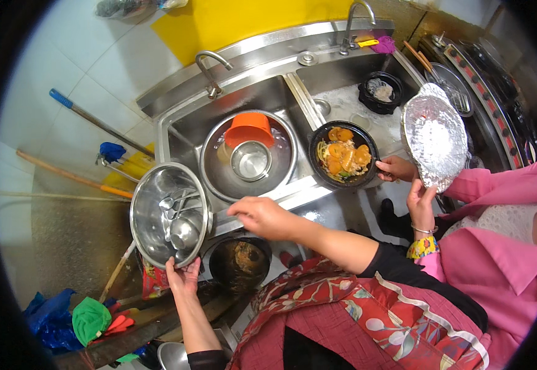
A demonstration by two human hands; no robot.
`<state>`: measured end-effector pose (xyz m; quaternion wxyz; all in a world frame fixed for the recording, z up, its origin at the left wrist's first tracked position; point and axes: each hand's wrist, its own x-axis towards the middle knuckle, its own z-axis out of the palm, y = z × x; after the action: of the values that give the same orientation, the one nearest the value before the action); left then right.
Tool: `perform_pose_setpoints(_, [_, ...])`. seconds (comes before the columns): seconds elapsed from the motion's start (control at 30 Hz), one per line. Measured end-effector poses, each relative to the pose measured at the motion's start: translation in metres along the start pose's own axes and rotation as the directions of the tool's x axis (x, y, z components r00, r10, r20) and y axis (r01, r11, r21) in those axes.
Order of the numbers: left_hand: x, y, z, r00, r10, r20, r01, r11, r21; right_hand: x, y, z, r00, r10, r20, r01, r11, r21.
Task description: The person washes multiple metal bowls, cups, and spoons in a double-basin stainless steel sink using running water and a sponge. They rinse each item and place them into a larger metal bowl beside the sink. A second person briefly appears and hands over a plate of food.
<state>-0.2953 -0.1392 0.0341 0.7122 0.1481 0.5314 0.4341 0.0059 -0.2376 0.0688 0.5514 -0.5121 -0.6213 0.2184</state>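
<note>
My left hand [183, 274] grips the near rim of a stainless steel bowl [144, 208]. The bowl tilts at the sink's left front corner, with several metal spoons [176, 202] and a small metal bowl [185, 231] inside. My right hand [260, 215] hovers near the sink's front edge with loosely bent fingers and nothing visible in it. Beyond it, a large metal basin [208, 173] stands in the left sink compartment. In that basin are water, an orange plastic container [250, 128] and a small round metal bowl [250, 160].
Right of me, a person in pink holds a black pot of food [344, 155] and a foil-covered dish [435, 134]. A black clay pot [380, 92] sits in the right compartment. Below the sink is a dark bucket [240, 263]. Long handles [97, 121] lean at left.
</note>
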Motion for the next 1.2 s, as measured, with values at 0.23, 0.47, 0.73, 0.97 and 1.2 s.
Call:
perform_pose_setpoints(0.23, [-0.011,0.0,0.011,0.999,-0.048,-0.003,0.048,0.998,-0.05,-0.08,0.034,-0.073,0.7,0.594,-0.396,-0.463,0.8,0.382])
perform_pose_setpoints(0.47, [-0.013,-0.006,0.002,0.995,-0.071,0.073,0.076,0.995,-0.06,-0.201,0.069,-0.149,0.347,0.563,-0.75,-0.615,0.74,0.271])
perform_pose_setpoints(0.73, [-0.007,-0.001,0.011,0.96,-0.17,0.223,0.204,0.969,-0.14,-0.162,0.091,-0.227,0.293,0.907,-0.302,-0.685,0.42,0.596])
perform_pose_setpoints(0.97, [0.004,-0.01,0.006,0.98,-0.006,0.201,0.064,0.957,-0.282,-0.152,0.12,-0.248,0.433,0.897,-0.089,-0.698,0.396,0.597])
perform_pose_setpoints(1.2, [-0.036,-0.012,0.002,0.988,0.076,0.133,-0.023,0.932,-0.362,-0.146,0.08,-0.217,0.569,0.822,-0.017,-0.716,0.506,0.481])
